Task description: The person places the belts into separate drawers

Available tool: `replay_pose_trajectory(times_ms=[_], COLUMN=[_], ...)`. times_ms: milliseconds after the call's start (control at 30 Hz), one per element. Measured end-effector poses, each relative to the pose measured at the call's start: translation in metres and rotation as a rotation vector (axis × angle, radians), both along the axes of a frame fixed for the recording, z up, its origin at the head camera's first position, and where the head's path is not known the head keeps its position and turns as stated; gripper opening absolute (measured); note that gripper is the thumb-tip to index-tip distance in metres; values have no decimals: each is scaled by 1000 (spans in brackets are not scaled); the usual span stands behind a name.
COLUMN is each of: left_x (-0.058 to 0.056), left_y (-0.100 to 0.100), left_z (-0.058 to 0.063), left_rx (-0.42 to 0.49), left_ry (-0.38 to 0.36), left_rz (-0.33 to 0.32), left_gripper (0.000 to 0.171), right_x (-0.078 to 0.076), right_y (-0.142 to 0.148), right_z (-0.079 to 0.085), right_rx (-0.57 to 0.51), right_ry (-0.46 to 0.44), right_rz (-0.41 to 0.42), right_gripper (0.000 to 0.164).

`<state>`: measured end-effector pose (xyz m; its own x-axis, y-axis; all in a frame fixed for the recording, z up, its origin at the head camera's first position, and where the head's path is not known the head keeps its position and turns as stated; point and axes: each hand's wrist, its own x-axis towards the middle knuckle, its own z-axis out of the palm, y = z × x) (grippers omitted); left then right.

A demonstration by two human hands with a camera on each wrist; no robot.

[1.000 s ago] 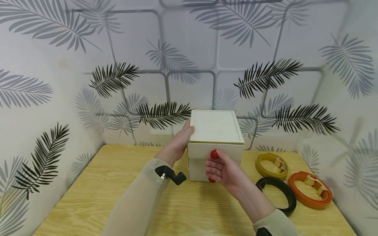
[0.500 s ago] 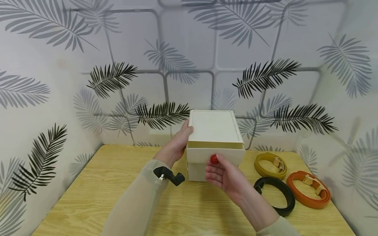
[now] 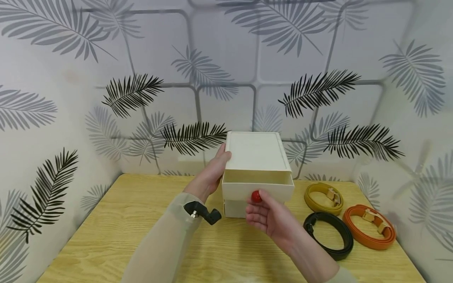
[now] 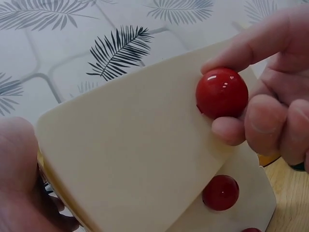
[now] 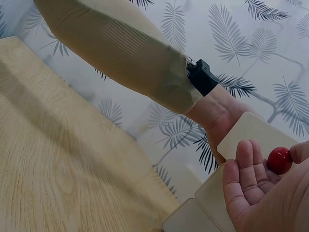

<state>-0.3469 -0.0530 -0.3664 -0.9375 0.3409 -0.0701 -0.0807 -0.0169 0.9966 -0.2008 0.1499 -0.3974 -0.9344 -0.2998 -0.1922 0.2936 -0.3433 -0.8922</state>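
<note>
A small white drawer box (image 3: pixel 257 151) stands on the wooden table near the back wall. Its top drawer (image 3: pixel 240 191) is pulled partway out, and a gap shows the inside below the lid. My right hand (image 3: pixel 274 216) pinches the round red knob (image 4: pixel 222 93) of that drawer between thumb and index finger; the other fingers are loosely bent. Against the box's left side, my left hand (image 3: pixel 212 173) holds it, with the thumb at the top edge. Below the pulled drawer, a second red knob (image 4: pixel 220 192) shows on a lower drawer front in the left wrist view.
To the right of the box lie several coiled belts: a yellow belt (image 3: pixel 311 201), a black belt (image 3: pixel 348 239) and an orange belt (image 3: pixel 380 243). Leaf-patterned wall covering (image 3: pixel 226 59) rises behind the table (image 3: pixel 141 212) and along both sides.
The top drawer has slid out toward me, widening the gap under the lid. My right hand has moved slightly nearer with the knob; the left hand stays on the box's side.
</note>
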Motion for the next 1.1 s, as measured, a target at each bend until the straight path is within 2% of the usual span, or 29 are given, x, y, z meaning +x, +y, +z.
replay_pose_trajectory(times_ms=[1100], left_x=[0], left_y=[-6], left_z=[-3], left_rx=[-93], left_ry=[87], left_rz=[-34], left_gripper=[71], right_x=[29], right_y=[2], right_z=[-6], right_rx=[-2], right_ry=[-27], right_rz=[35], right_gripper=[50])
